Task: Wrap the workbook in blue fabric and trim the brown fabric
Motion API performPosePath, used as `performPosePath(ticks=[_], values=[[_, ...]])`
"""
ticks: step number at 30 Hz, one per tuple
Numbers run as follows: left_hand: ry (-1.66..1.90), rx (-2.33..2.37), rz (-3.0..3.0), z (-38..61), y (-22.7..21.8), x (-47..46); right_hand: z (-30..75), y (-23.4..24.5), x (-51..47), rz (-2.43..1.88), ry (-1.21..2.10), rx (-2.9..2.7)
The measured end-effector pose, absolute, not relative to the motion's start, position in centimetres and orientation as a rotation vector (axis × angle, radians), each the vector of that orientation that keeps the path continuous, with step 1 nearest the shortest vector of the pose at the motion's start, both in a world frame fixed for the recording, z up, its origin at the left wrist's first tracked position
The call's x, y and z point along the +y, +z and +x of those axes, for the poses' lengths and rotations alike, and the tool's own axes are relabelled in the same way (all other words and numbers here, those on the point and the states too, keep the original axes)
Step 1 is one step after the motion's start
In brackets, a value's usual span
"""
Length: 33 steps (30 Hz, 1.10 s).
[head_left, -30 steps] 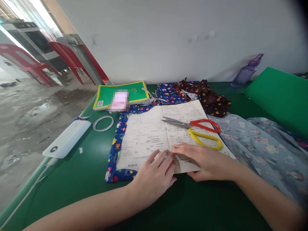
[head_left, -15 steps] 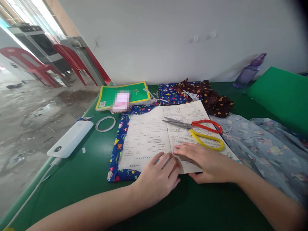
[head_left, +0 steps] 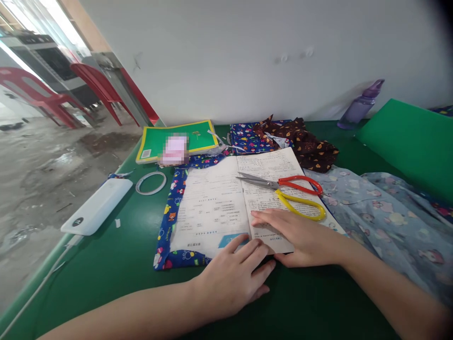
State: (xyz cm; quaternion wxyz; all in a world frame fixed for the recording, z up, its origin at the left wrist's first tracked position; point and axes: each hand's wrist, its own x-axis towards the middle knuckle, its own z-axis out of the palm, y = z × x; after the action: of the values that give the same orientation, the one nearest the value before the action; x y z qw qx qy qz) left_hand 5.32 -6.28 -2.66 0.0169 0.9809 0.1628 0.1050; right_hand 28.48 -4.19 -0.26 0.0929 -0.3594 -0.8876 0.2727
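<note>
An open booklet (head_left: 219,203) with printed pages lies on a blue patterned cloth (head_left: 170,212) on the green table (head_left: 116,264). My right hand (head_left: 300,236) rests flat on the booklet's right page near the spine, fingers together. My left hand (head_left: 233,278) lies palm down at the booklet's near edge, fingertips touching the lower margin. Scissors (head_left: 290,191) with one red and one yellow handle lie closed on the right page, just beyond my right hand.
A white power bank (head_left: 97,205) and a tape ring (head_left: 151,182) lie at left. A green book (head_left: 177,139), brown cloth (head_left: 307,141), pale blue cloth (head_left: 389,212), a purple bottle (head_left: 359,106) and a green board (head_left: 410,137) surround the booklet. Red chairs (head_left: 102,85) stand beyond the table.
My left hand has slid back toward me, off the left page to the booklet's near edge. My right hand stays pressed on the right page.
</note>
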Motion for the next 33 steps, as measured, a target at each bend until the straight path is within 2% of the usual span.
performPosePath(ticks=[20,33], values=[[0.288,0.528,3.011,5.38,-2.56,-6.29,28.81,-0.47,-4.36,-1.105,0.813,-2.664],[0.333,0.544,3.041,5.36,-2.65,-6.58,28.76,0.12,-4.36,-1.054,0.702,-2.763]])
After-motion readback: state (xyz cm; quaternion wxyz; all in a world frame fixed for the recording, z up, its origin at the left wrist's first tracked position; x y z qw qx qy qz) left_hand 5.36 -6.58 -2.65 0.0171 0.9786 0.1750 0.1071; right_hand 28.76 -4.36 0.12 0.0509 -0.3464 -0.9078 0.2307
